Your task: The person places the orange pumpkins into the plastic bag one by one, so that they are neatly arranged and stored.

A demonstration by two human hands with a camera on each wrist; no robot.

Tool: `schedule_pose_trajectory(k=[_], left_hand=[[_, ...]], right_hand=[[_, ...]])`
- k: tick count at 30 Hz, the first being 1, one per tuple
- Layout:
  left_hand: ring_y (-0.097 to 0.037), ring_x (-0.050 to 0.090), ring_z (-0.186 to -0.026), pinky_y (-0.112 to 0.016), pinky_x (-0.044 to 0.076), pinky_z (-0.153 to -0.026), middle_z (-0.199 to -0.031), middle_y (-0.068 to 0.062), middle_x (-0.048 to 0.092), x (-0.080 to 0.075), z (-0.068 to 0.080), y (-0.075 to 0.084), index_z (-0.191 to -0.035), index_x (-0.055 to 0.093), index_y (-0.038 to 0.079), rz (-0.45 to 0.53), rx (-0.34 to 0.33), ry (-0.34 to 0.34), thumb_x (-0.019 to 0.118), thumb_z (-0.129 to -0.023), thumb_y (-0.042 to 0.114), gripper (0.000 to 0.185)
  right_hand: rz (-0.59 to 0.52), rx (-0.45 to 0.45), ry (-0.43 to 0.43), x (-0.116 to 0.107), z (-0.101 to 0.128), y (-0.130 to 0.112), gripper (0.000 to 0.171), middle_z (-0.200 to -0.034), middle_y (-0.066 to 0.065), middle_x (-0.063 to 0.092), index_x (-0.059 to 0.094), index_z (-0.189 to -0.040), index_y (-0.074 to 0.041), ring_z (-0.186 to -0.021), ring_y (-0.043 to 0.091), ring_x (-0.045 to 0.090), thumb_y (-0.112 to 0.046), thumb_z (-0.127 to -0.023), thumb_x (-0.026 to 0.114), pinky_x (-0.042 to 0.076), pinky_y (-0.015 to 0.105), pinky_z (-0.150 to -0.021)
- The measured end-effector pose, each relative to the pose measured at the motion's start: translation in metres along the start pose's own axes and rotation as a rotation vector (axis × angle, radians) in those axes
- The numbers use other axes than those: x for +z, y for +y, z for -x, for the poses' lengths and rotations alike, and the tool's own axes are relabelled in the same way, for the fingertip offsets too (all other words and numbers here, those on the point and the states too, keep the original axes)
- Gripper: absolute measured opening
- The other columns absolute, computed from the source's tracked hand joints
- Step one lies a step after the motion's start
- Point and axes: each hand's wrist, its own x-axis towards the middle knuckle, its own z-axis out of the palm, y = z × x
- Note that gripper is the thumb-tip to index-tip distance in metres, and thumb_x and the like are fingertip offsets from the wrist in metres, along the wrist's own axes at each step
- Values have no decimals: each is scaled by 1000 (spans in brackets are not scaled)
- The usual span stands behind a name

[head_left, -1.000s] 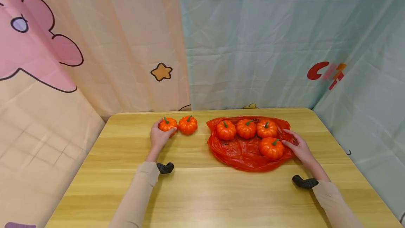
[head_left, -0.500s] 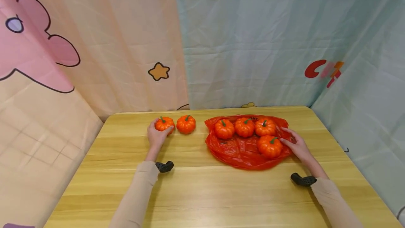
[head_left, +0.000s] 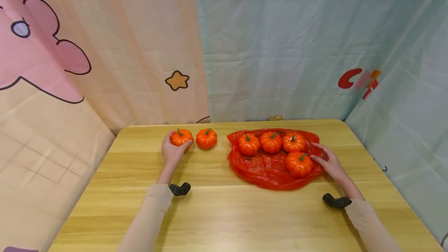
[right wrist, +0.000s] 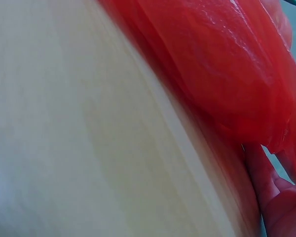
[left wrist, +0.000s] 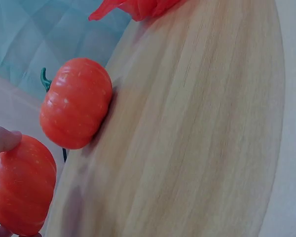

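Red bag [head_left: 266, 170] bears four pumpkins [head_left: 271, 142]; right hand [head_left: 327, 162] touches it.

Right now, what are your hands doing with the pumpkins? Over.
Left hand grips the far-left small orange toy pumpkin. Right hand rests on the crinkled red plastic bag, four pumpkins on it. Nothing between them on the wooden table.

Orange pumpkin [head_left: 181, 137], upright, table's far-left
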Motion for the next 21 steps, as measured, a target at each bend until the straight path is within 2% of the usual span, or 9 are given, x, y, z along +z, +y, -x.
schedule_pose_trajectory(k=[3,7,14,21], left_hand=[[-37,49,-126,-48,40,-107,-139,-20,49,-2,5,7,-138,47,4,9,6,-2,84,-71,23,79],[-37,50,-125,-49,41,-106,-139,-19,50,-3,10,18,-138,47,5,8,21,1,84,-71,25,79],[-35,49,-127,-47,41,-107,-141,-16,49,1,22,37,-139,48,9,28,30,-27,84,-71,26,79],[-31,49,-125,-46,43,-105,-140,-14,49,9,33,57,-138,49,8,133,123,-37,86,-70,24,79]], right_hand=[[-4,2,-4,0,0,0,56,-141,18,37,36,-143,2,-103,-20,38,-24,-97,56,37,-1,-84],[8,17,1,-1,1,-1,57,-144,25,32,35,-143,1,-104,-20,34,-26,-97,56,34,-2,-84],[16,22,5,-2,2,0,58,-145,31,29,33,-145,1,-102,-23,33,-25,-97,56,34,-2,-83],[5,24,2,-1,0,1,59,-146,31,28,32,-146,0,-101,-24,35,-24,-98,56,36,-1,-82]])
